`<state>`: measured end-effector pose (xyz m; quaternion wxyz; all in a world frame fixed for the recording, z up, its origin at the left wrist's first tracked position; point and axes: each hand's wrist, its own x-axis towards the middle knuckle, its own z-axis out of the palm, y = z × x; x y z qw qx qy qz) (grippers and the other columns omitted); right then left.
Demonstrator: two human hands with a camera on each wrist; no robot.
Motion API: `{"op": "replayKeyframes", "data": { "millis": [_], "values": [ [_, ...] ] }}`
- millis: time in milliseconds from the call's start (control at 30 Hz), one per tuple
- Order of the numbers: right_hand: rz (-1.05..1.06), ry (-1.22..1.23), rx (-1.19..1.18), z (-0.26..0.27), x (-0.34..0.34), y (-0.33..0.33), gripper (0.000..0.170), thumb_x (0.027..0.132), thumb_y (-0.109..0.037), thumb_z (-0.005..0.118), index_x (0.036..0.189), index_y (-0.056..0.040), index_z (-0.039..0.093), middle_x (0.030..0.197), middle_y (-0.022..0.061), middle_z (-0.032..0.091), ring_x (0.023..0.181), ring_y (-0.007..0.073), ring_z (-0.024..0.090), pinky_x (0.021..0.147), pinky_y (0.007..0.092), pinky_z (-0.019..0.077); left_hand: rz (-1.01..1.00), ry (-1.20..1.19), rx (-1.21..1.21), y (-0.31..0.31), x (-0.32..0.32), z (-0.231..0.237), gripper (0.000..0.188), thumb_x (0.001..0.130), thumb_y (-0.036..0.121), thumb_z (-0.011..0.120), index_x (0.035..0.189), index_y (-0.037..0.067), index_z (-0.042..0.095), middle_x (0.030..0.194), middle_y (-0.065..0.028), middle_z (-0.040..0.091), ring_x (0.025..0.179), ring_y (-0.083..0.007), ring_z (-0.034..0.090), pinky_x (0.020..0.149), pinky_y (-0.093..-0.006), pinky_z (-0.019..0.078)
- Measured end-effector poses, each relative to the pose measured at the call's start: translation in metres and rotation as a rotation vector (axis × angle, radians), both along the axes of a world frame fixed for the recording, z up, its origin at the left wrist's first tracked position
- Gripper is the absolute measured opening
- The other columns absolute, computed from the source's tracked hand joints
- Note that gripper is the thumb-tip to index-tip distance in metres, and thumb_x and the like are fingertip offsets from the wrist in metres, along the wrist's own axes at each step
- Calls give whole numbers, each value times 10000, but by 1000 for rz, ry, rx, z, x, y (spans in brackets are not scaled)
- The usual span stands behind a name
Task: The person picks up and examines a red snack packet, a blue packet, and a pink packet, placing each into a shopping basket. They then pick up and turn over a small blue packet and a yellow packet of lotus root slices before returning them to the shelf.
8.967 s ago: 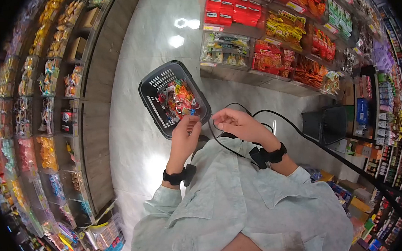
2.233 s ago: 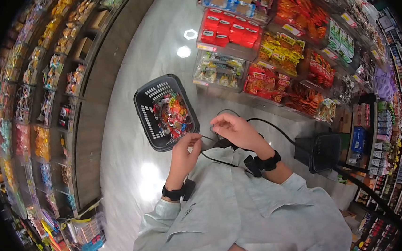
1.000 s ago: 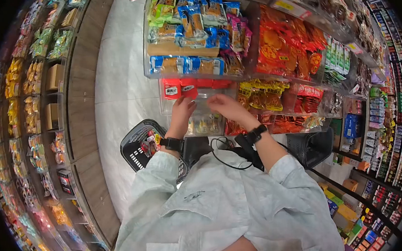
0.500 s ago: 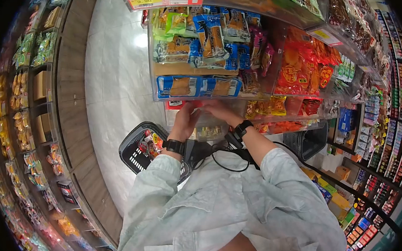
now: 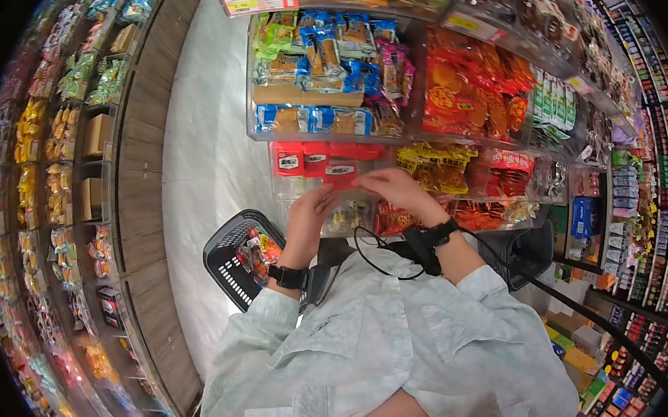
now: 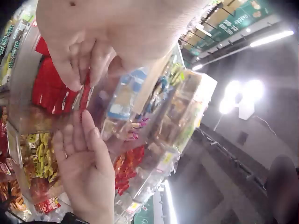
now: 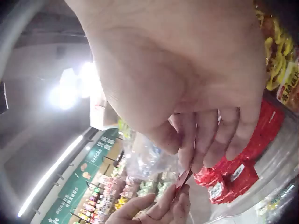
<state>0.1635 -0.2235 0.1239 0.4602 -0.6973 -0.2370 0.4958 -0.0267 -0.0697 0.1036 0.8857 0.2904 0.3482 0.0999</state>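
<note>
A red packet (image 5: 341, 173) with a white label is between the two hands, in front of a clear bin of similar red packets (image 5: 288, 159). My left hand (image 5: 307, 220) pinches it; in the left wrist view, thumb and fingers of the left hand (image 6: 100, 42) are on either side of the packet (image 6: 86, 93). My right hand (image 5: 407, 193) has its fingertips at the packet's right edge. The left wrist view shows this right hand (image 6: 88, 170) palm up, fingers nearly straight. In the right wrist view the packet (image 7: 183, 178) appears edge-on below the right hand (image 7: 187, 70).
A black basket (image 5: 233, 273) with colourful packets stands on the floor at the left. An upper bin of blue packets (image 5: 295, 119) overhangs the red ones. Yellow packets (image 5: 445, 168) lie to the right. A black cable (image 5: 531, 275) runs rightward; shelving (image 5: 141, 145) lines the left.
From above the basket, both hands have moved to the shelf bins. Half a second ago they reached in below the upper bin; now they are drawn back with a red packet between them.
</note>
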Motion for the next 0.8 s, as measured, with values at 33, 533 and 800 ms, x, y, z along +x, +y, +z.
{"op": "replayKeyframes", "data": {
  "millis": [33, 533, 800],
  "values": [
    [23, -39, 18, 19, -4, -11, 346, 1052, -283, 632, 1226, -16, 766, 1079, 73, 777, 967, 132, 667, 875, 301, 531, 6, 0, 58, -11, -4, 14, 350, 1072, 169, 549, 1288, -101, 604, 1298, -185, 668, 1221, -294, 663, 1100, -397, 520],
    [257, 87, 456, 70, -125, -227, 170, 1011, -103, 679, 1135, 12, 695, 1079, 33, 715, 998, 100, 659, 897, 277, 530, 397, 122, 505, -290, -130, 90, 176, 997, 20, 695, 1029, 69, 529, 987, -59, 692, 896, -129, 705, 798, -312, 627],
    [267, 186, 397, 43, -197, -257, 173, 1011, -64, 661, 1176, -10, 663, 1071, 24, 687, 981, 88, 655, 873, 265, 534, 337, 318, 603, -366, -196, 96, 201, 998, 20, 697, 1091, 26, 520, 1064, -104, 719, 943, -121, 701, 808, -271, 597]
  ]
}}
